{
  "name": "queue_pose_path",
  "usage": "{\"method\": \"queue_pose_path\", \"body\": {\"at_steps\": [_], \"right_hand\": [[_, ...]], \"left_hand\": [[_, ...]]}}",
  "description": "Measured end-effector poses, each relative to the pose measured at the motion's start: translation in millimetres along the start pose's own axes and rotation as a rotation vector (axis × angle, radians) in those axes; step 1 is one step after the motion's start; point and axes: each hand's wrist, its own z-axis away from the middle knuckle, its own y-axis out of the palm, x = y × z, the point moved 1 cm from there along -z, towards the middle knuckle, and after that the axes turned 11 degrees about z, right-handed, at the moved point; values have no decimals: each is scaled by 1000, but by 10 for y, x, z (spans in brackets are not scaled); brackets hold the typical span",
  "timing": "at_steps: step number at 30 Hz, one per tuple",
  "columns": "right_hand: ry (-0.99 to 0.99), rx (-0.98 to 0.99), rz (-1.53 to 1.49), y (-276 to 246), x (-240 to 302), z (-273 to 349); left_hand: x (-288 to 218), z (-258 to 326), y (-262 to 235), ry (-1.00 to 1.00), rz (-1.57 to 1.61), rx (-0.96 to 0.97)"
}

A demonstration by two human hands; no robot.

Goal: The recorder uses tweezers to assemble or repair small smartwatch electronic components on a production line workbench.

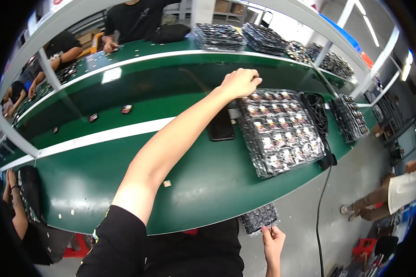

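Note:
My left arm reaches far across the green bench (203, 184). My left hand (240, 82) is curled, fingers down, on the far left corner of a large clear tray (282, 131) filled with several small dark and red parts. What the fingers pinch is hidden. A black phone (222, 124) lies face up just left of that tray. Below the bench's near edge, my right hand (272, 240) pinches the corner of a smaller dark tray of parts (259, 217) held over the floor.
A black cable bundle (316, 111) lies at the tray's right, its cord hanging to the floor. Tray stacks (219, 36) stand on the far bench. Two loose parts (126, 109) lie on the belt. Other people work at the back (134, 18) and left (14, 203); another crouches on the right (393, 194).

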Motion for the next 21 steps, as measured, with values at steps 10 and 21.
{"method": "queue_pose_path", "body": {"at_steps": [10,21], "right_hand": [[-359,448,27,702,1222,-151],[-725,733,79,1842,2391,-674]], "left_hand": [[1378,1870,-1981,-142,-618,-41],[1885,2566,-2176,-82,-395,-152]]}}
